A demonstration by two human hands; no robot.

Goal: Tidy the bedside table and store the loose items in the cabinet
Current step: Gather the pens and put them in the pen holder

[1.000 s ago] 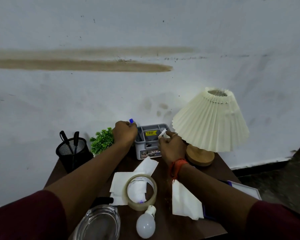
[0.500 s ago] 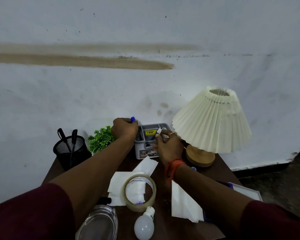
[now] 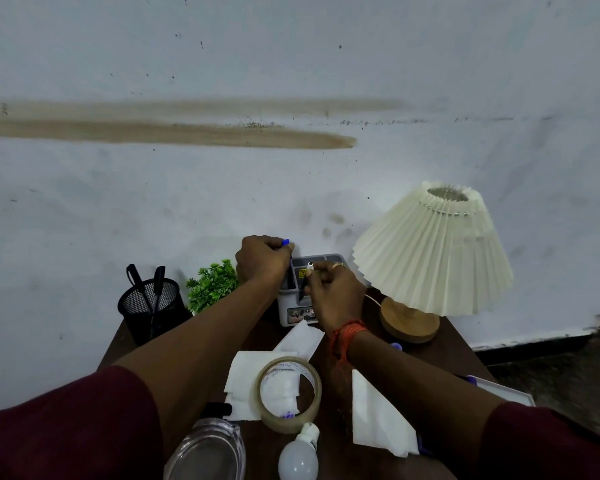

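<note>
Dark brown wood of the bedside table (image 3: pixel 458 344) is mostly covered, so by my reading the tidying is at an early stage. The pleated cream lamp (image 3: pixel 433 251) stands at the back right corner and looks like it belongs there. Two white napkins (image 3: pixel 253 372) lie loose, one mid-table and one toward the front right edge. A black mesh pen cup (image 3: pixel 149 306) sits at the back left corner with a small green plant (image 3: pixel 213 284) just beside it. Near the front edge are a glass ashtray (image 3: pixel 205 455), a roll of clear tape (image 3: pixel 288 393) resting on the mid-table napkin, and a white bulb (image 3: pixel 298 462) lying on its side.

Against the back edge is a grey organiser box (image 3: pixel 297 306), where both hands work close together. The left hand (image 3: pixel 262 261) is curled round a blue-capped pen (image 3: pixel 285 242) over the box's left side. The right hand (image 3: pixel 336 292) pinches a white-ended pen (image 3: pixel 309 268), point down into a compartment.

Sorting the pens seems the step in hand. Napkins, tape, bulb and ashtray are yet to be stored, and the cabinet is not in view.
</note>
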